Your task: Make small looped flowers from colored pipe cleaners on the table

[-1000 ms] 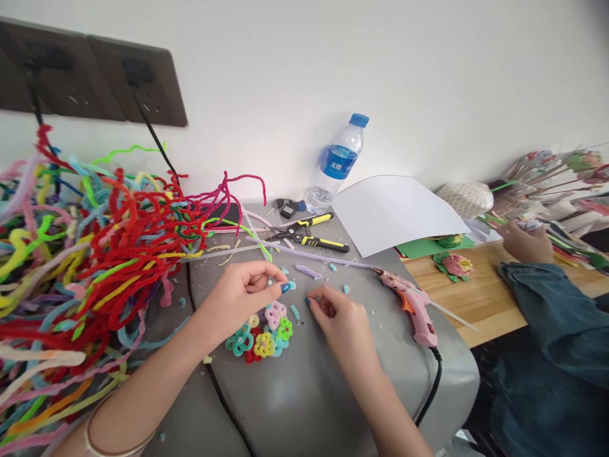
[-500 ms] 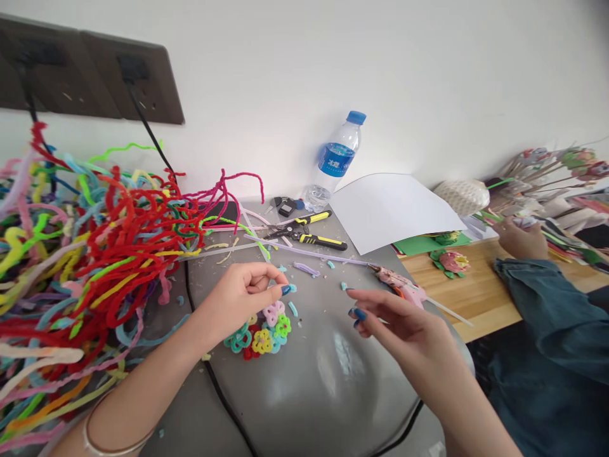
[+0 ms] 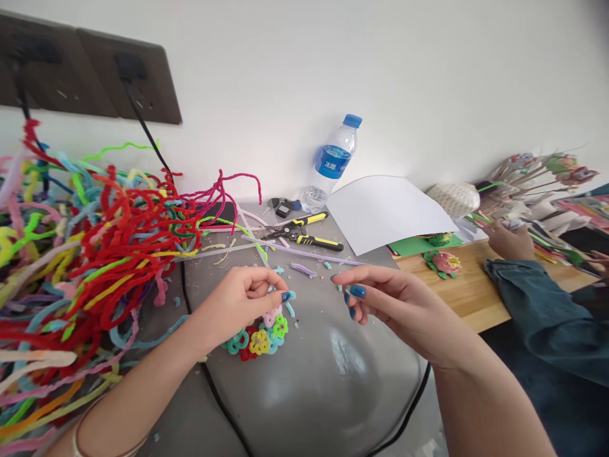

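My left hand [image 3: 242, 301] is closed in a pinch over the grey surface, fingers curled and thumb pressed to the index finger. A light blue scrap shows by its thumb tip; I cannot tell if it is held. Just below lies a cluster of small pipe-cleaner flowers [image 3: 259, 341] in teal, red, yellow, green and pink, partly covered by this hand. To the right, my right hand [image 3: 390, 301] holds its thumb against its fingers, with the index finger stretched out. Something tiny and pale may be between them. Lilac and light blue pipe-cleaner offcuts [image 3: 303, 270] lie between the hands.
A tangled heap of pipe cleaners [image 3: 133, 222] fills the left. Behind stand yellow-black pliers [image 3: 318, 242] lying flat, a water bottle [image 3: 333, 162] and white paper [image 3: 390, 212]. At right, another person's hand [image 3: 511, 240] works over a wooden table [image 3: 469, 298]. A black cable [image 3: 214, 387] crosses the surface.
My right hand has moved slightly left and up, its thumb closing towards the fingers, and now hides the pink glue gun. My left hand stays nearly still beside the flowers.
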`<state>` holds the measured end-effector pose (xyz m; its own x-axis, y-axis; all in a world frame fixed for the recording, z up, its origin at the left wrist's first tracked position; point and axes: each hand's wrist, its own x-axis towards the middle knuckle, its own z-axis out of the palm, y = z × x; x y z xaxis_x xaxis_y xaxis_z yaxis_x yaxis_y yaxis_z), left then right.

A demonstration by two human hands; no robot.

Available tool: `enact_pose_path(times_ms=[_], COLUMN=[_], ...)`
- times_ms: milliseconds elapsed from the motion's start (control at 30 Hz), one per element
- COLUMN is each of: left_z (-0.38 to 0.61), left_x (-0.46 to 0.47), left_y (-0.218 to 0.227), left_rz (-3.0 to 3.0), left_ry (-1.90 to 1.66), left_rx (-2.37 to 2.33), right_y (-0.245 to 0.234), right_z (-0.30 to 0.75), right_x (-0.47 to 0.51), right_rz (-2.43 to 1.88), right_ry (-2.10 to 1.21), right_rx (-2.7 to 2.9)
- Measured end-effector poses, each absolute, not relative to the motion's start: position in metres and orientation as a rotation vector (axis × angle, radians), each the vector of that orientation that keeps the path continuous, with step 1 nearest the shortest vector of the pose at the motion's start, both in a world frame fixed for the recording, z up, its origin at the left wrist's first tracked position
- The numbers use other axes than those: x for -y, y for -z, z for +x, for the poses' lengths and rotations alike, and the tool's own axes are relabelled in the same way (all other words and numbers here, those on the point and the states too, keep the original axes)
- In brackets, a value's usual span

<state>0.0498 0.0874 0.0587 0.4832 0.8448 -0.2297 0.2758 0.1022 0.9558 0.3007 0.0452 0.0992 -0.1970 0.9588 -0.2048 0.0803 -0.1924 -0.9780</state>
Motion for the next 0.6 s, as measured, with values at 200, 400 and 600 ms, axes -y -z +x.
enact_pose_path(times_ms=[200, 400, 600], left_z=[0.052, 0.051, 0.051], left_x=[-0.088, -0.088, -0.089], left_y=[-0.060, -0.059, -0.057], left_rz=[1.450, 1.437, 1.428], left_ry=[-0.567, -0.567, -0.547], left_rx=[-1.048, -1.048, -1.053], right_y=[-0.098, -0.098, -0.101], right_z=[0.300, 0.298, 0.290], right_x=[-0.049, -0.049, -0.048], right_rz=[-1.149, -1.085, -1.101], right_ry=[-1.746, -1.702, -1.592], right_rx=[1.087, 1.127, 1.197])
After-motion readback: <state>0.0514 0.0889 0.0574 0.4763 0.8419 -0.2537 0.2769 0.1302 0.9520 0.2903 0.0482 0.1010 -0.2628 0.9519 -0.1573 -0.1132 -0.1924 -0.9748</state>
